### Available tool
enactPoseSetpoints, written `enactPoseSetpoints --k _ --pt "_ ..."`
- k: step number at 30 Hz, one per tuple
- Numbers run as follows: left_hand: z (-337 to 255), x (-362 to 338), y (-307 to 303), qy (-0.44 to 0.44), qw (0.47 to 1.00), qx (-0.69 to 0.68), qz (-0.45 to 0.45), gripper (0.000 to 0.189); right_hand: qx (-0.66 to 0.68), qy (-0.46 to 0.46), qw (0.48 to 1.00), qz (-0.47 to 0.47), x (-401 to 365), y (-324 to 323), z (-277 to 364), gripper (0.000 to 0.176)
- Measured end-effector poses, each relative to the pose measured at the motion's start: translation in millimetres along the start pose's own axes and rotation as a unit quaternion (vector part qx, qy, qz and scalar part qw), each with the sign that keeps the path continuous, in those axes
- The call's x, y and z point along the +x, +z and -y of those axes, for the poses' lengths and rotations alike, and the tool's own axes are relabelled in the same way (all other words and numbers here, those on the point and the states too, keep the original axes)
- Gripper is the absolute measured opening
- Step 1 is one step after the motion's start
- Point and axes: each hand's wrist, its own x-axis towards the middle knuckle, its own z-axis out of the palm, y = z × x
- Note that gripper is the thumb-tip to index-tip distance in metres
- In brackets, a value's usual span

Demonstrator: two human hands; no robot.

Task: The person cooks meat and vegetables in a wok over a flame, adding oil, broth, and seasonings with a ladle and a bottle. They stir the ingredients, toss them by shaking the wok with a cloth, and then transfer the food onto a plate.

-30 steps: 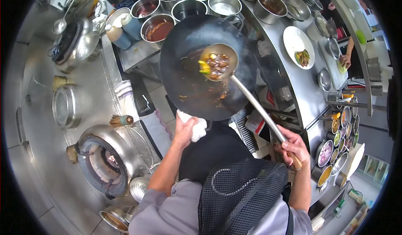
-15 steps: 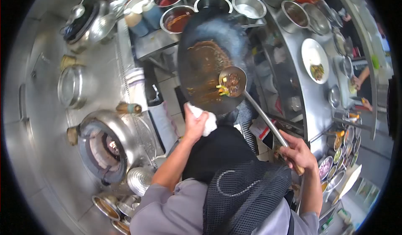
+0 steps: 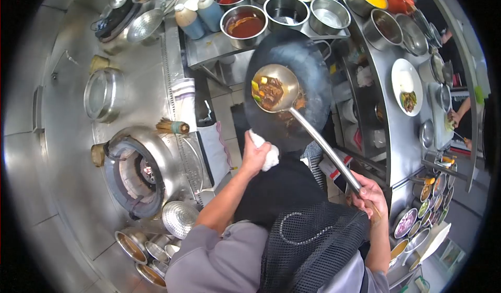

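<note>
A dark wok [image 3: 308, 73] hangs in the air in front of my body, clear of the stove. My left hand [image 3: 255, 154] is closed round a white cloth [image 3: 271, 159] at the wok's near edge; whatever handle lies under the cloth is hidden. My right hand [image 3: 369, 196] grips the wooden end of a long metal ladle [image 3: 326, 147]. The ladle's bowl is over the wok and holds brown pieces of food [image 3: 271, 92] with some yellow and green bits. Brown residue coats part of the wok below it.
A round burner [image 3: 136, 175] is at the left, with a bamboo brush [image 3: 172, 127] beside it. Sauce pots [image 3: 244, 26] and squeeze bottles stand ahead. On the right counter lies a white oval plate [image 3: 406, 79] with food. Another person's hands [image 3: 455, 119] show at far right.
The ladle bowl has moved forward and left over the wok and now holds more of the food. The wok shows less food and sauce. A hand has appeared at the top left.
</note>
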Motion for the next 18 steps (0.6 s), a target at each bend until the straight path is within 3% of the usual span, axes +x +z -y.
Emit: enactPoseSetpoints --k 2,9,10,13,16,18 --pt "3.3 -5.5 -4.8 -0.009 0.999 -0.051 0.000 0.056 0.000 -0.005 1.000 -0.012 -0.9 -4.2 1.7 0.069" --pt "-26.7 -27.7 -6.9 -0.042 0.996 -0.080 0.022 0.056 -0.233 -0.025 0.959 -0.159 14.2 -12.7 27.7 0.067" --pt "-31.1 -29.3 -3.5 -0.041 0.996 -0.082 0.023 0.056 -0.234 -0.026 0.959 -0.160 14.5 -14.0 27.6 0.067" --pt "-35.8 -31.3 5.5 -0.036 0.996 -0.079 0.004 0.054 -0.401 -0.012 0.905 -0.141 16.7 -12.6 25.4 0.068" --pt "-13.5 -20.2 10.4 0.042 0.999 0.013 -0.026 0.057 -0.389 0.025 0.913 -0.116 13.4 3.5 22.6 0.068" --pt "-5.7 -15.3 12.0 0.019 0.999 0.034 -0.037 0.061 -0.317 0.058 0.942 -0.094 10.5 6.4 16.2 0.069"
